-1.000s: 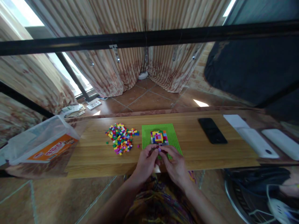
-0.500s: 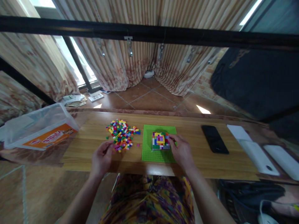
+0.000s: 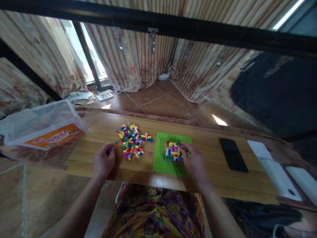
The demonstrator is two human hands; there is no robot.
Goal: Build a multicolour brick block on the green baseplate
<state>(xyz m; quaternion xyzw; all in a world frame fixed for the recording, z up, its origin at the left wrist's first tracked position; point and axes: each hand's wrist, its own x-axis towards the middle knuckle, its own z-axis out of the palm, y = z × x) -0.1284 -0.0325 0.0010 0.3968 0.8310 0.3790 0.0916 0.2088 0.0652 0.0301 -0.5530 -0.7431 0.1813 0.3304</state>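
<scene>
A square structure of many-coloured toy building bricks [image 3: 172, 152] stands on a green studded baseplate [image 3: 160, 166]. My right hand [image 3: 195, 162] is at the structure's right side, thumb and forefinger pinched together against its edge. Whatever lies between those fingertips is hidden. To the left of the baseplate is a loose pile of small bricks [image 3: 132, 142] in mixed colours, with a single pink brick [image 3: 150, 154] apart from it. My left hand [image 3: 104, 160] is just left of the pile, over the wooden board, its fingers curled closed. I cannot see what, if anything, it holds.
A clear plastic box [image 3: 53, 115] with an orange label stands at the left end of the wooden board [image 3: 210, 181]. On the right lie a black phone [image 3: 233, 154] and white flat objects [image 3: 279, 178]. A dark horizontal bar [image 3: 173, 24] crosses in front of the curtains.
My left hand has drawn back leftward from the lower edge of the pile. My right hand stays at the structure's right edge. The whole view has tilted slightly.
</scene>
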